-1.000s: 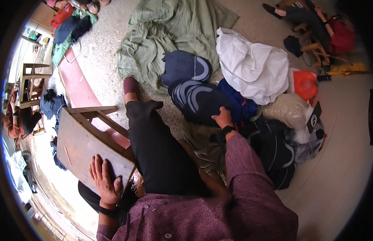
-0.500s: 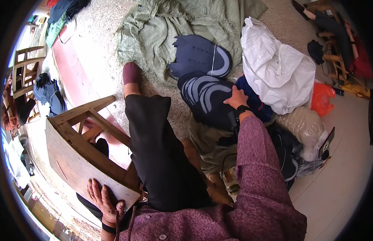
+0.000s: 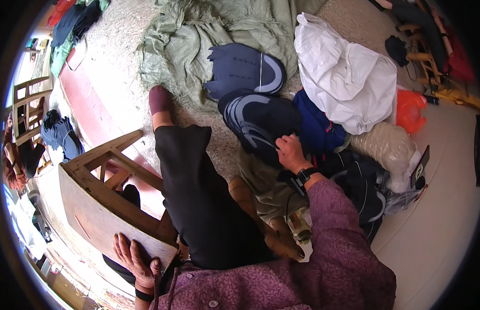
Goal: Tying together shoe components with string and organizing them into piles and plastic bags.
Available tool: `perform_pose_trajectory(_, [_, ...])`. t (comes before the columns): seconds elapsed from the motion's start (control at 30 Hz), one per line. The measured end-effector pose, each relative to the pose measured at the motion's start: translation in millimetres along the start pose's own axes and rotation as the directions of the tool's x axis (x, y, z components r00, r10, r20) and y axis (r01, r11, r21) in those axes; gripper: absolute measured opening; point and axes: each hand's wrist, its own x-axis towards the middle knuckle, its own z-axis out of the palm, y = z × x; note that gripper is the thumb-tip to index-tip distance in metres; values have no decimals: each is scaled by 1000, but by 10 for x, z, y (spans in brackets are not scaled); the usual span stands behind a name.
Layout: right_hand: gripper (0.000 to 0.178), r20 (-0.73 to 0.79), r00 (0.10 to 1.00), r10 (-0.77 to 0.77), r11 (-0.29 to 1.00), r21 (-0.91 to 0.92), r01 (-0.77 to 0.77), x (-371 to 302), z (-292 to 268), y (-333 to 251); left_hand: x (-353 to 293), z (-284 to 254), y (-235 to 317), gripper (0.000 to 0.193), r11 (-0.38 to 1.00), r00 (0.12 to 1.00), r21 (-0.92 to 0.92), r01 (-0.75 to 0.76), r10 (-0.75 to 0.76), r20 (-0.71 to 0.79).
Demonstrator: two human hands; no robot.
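Observation:
My left hand lies flat, fingers stretched out, on the smooth wooden top of a tipped-over stool at my left. My right hand is closed in a pinch at the near right edge of a fanned stack of dark cut pieces with curved grey bands. How many pieces are between the fingers is hidden. Just beyond lies a tied bundle of similar dark pieces with one jagged end, on a crumpled green cloth sheet.
A white sack lies at the far right, beside blue cloth and an orange plastic bag. Nearer are a clear plastic bag of beige material and more dark pieces. Another bundle and a wooden stool frame stand left.
My right hand has drawn back toward me along the stack, its fingers now closed at the near edge. The pieces' grey bands have shifted. My left hand stays on the stool.

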Motion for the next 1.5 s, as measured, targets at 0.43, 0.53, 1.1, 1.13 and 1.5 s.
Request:
perform_pose_trajectory(0.43, [14, -31, 999, 36, 992, 118, -32, 409, 63, 259, -19, 6, -15, 67, 1000, 1000, -2, -4, 4, -7])
perform_pose_trajectory(0.53, [29, -13, 987, 158, 963, 221, -152, 617, 225, 519, -20, 17, -15, 67, 1000, 1000, 3, 3, -3, -2])
perform_pose_trajectory(1.1, [45, 67, 968, 241, 970, 4, -241, 635, 203, 318, 2, 0, 12, 66, 1000, 1000, 10, 6, -6, 13])
perform_pose_trajectory(1.13, [55, 66, 970, 233, 969, 72, -238, 599, 196, 255, -1, -12, 16, 66, 1000, 1000, 12, 6, -6, 12])
perform_pose_trajectory(1.5, [33, 200, 919, 341, 917, 145, -372, 585, 365, 666, 14, 20, 15, 66, 1000, 1000, -2, -5, 5, -12])
